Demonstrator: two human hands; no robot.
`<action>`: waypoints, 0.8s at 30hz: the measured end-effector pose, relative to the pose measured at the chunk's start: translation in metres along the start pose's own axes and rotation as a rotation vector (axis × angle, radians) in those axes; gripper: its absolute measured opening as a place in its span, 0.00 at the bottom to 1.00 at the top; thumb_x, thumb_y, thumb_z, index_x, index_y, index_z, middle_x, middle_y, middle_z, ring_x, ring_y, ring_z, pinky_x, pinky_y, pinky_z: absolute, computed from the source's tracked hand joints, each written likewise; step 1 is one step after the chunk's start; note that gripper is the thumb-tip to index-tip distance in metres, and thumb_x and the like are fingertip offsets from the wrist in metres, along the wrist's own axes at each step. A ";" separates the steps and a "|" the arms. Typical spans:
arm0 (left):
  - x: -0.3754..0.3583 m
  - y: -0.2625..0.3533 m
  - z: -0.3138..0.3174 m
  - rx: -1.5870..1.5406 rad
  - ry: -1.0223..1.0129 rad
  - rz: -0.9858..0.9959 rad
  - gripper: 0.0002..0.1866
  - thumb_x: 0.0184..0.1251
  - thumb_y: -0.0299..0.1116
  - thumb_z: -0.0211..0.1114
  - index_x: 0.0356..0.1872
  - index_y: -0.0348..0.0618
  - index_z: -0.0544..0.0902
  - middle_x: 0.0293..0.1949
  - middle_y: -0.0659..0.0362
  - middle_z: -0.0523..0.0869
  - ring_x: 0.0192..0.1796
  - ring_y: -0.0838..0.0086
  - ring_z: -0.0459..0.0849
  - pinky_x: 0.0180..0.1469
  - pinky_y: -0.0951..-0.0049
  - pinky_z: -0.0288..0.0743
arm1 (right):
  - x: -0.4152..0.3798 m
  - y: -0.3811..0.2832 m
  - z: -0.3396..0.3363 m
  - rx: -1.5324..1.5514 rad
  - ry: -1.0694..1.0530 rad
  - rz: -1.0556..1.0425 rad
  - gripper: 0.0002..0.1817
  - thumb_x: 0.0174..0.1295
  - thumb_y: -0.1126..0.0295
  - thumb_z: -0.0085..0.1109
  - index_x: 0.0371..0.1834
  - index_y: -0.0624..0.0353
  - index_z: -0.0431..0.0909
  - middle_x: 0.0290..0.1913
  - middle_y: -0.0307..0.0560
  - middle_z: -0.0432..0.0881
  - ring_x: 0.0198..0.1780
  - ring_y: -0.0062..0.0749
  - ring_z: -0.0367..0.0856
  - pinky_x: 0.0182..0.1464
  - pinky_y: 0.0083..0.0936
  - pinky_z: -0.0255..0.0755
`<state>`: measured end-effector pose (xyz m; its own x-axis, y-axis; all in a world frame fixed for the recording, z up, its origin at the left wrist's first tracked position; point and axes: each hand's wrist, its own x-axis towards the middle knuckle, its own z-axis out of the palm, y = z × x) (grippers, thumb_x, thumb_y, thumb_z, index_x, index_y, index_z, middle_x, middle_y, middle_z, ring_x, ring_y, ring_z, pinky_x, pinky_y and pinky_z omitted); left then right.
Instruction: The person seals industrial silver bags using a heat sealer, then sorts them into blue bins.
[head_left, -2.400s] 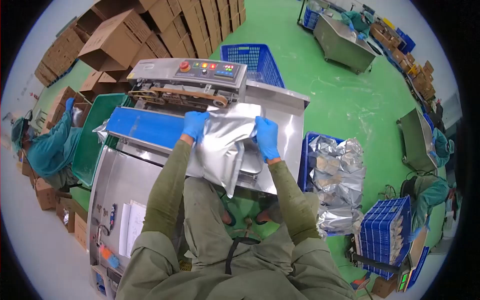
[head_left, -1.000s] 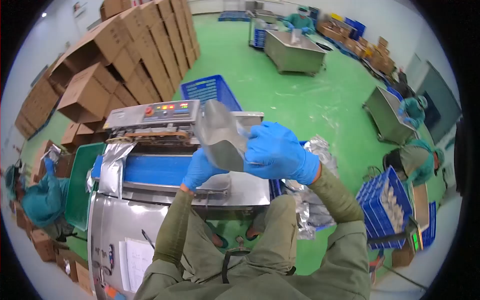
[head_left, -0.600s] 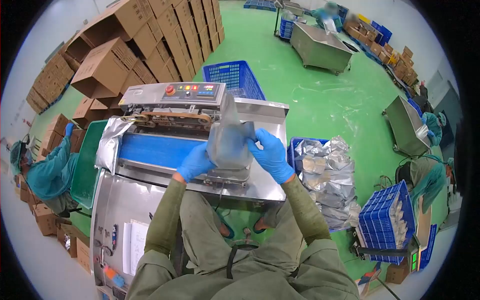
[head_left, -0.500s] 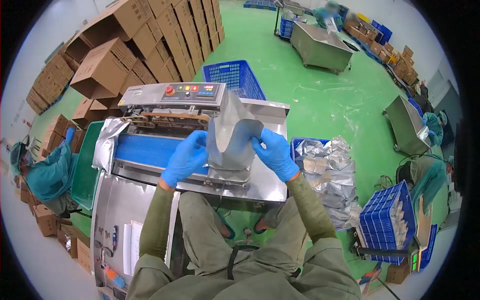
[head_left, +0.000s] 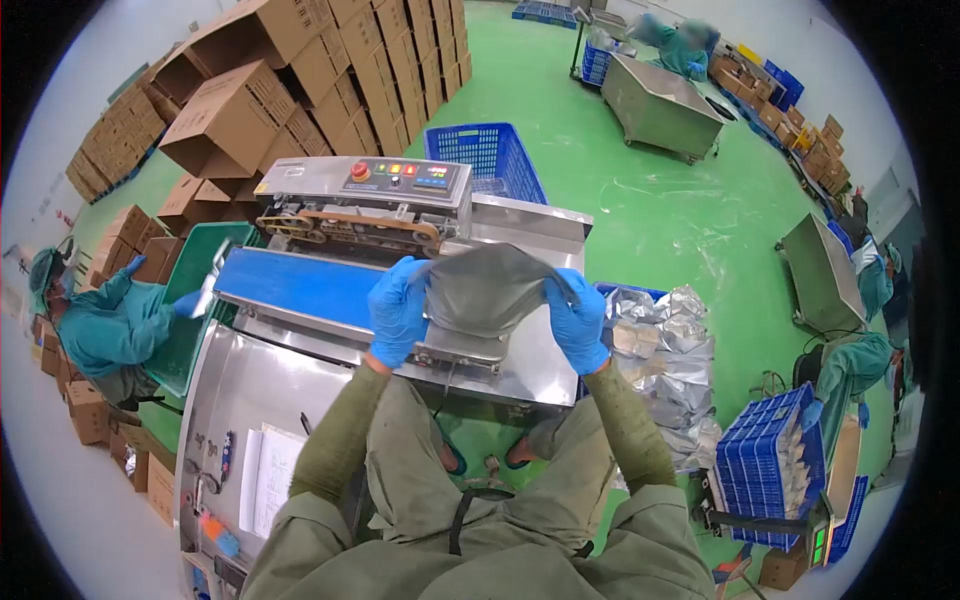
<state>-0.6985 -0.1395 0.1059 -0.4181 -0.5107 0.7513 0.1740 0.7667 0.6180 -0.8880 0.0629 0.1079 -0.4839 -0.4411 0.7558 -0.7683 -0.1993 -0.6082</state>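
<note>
A silver foil pouch is held up between both blue-gloved hands, its top edge bowed open. My left hand grips its left edge and my right hand grips its right edge. The pouch hangs over a small metal platform on the steel table, just right of the blue conveyor belt. Behind it stands the band sealer with its red button and control panel.
A blue crate of filled foil pouches stands at my right. Another blue crate sits behind the sealer. A person in teal works at the conveyor's left end. Cardboard boxes are stacked at the back left. Papers lie on the table.
The earlier pouch rode the belt to the left and is gone from it. I took a new pouch, lowered it onto the platform and spread its top between both hands.
</note>
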 end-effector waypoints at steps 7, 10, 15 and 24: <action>-0.004 -0.040 0.034 -0.156 -0.127 -0.731 0.14 0.69 0.34 0.62 0.26 0.35 0.84 0.17 0.61 0.76 0.22 0.80 0.73 0.27 0.69 0.68 | 0.009 0.005 0.020 0.493 0.120 0.887 0.14 0.70 0.68 0.59 0.25 0.61 0.79 0.20 0.32 0.73 0.23 0.15 0.70 0.24 0.18 0.64; -0.030 -0.121 0.049 -0.060 -0.197 -0.733 0.17 0.67 0.36 0.64 0.22 0.34 0.82 0.16 0.58 0.77 0.21 0.77 0.73 0.27 0.67 0.68 | -0.018 0.064 0.048 0.391 0.079 0.887 0.13 0.67 0.66 0.61 0.26 0.63 0.82 0.21 0.32 0.76 0.23 0.16 0.71 0.26 0.19 0.66; -0.032 -0.154 0.042 0.099 -0.252 -0.625 0.18 0.65 0.39 0.63 0.22 0.33 0.83 0.20 0.50 0.82 0.22 0.68 0.78 0.29 0.62 0.70 | -0.016 0.082 0.074 0.455 0.084 0.944 0.12 0.64 0.66 0.62 0.30 0.66 0.85 0.23 0.36 0.79 0.24 0.17 0.72 0.27 0.22 0.67; -0.012 -0.226 -0.022 0.048 -0.347 -0.671 0.17 0.71 0.37 0.61 0.23 0.36 0.80 0.22 0.70 0.73 0.27 0.81 0.67 0.28 0.69 0.64 | -0.018 0.103 0.145 0.508 -0.032 0.749 0.16 0.70 0.66 0.55 0.22 0.59 0.78 0.20 0.37 0.76 0.24 0.20 0.77 0.24 0.23 0.70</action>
<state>-0.7131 -0.3152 -0.0373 -0.6786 -0.7282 0.0962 -0.2529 0.3547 0.9001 -0.8974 -0.0764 -0.0035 -0.7651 -0.6334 0.1161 0.0246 -0.2089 -0.9776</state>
